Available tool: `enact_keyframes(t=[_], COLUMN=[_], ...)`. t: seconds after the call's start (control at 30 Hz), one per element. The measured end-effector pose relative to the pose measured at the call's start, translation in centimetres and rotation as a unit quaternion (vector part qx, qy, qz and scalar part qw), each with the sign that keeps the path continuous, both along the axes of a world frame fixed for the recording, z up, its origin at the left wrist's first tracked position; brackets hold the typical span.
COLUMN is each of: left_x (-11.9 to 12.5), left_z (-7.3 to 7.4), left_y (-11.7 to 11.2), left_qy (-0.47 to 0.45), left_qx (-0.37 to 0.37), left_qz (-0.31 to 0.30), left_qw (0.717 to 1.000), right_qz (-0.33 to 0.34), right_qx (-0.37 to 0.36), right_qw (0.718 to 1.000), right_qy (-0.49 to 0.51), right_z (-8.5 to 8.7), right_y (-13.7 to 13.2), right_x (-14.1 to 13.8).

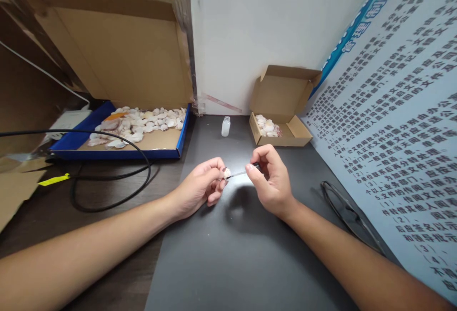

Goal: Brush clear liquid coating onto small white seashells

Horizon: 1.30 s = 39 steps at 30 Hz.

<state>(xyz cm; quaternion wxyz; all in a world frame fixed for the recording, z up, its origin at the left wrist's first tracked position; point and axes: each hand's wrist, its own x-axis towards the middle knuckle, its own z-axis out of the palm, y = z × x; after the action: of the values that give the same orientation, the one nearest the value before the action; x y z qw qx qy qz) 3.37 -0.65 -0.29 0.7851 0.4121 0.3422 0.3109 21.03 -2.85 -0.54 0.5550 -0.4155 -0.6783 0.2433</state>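
My left hand [202,185] pinches a small pale seashell [227,172] between thumb and fingers, over the dark grey mat. My right hand [270,180] grips the black cap of a thin applicator brush [238,174]. Its slim stem points left, and the tip meets or nearly meets the shell; contact is too small to be sure of. Beyond the hands a small uncapped bottle [225,127] with whitish contents stands upright. Part of the shell is hidden by my left fingers.
A blue-edged cardboard box [157,154] of seashells [143,123] lies open at left, with a looped black cable [117,205] before it. A smaller open box [291,140] holding shells stands back right. Glasses [348,211] lie beside the printed board [400,111].
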Motion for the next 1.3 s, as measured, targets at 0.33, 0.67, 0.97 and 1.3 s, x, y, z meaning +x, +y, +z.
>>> enact_keyframes(t=[0.33, 0.67, 0.97, 1.3], left_x=[0.01, -0.05, 0.04, 0.14], left_z=[0.1, 0.1, 0.09, 0.12], left_y=[-0.02, -0.1, -0.02, 0.02], left_qy=[0.005, 0.003, 0.005, 0.005], left_qx=[-0.001, 0.001, 0.009, 0.008], left_qz=[0.004, 0.002, 0.003, 0.002], left_qw=[1.0, 1.0, 1.0, 1.0], right_qz=[0.002, -0.011, -0.01, -0.023], right_qx=[0.0, -0.006, -0.016, -0.016], right_qw=[1.0, 1.0, 1.0, 1.0], right_qy=[-0.004, -0.01, -0.003, 0.004], right_z=[0.12, 0.22, 0.14, 0.07], right_y=[-0.04, 0.0, 0.07, 0.25], right_x=[-0.01, -0.1, 0.06, -0.03])
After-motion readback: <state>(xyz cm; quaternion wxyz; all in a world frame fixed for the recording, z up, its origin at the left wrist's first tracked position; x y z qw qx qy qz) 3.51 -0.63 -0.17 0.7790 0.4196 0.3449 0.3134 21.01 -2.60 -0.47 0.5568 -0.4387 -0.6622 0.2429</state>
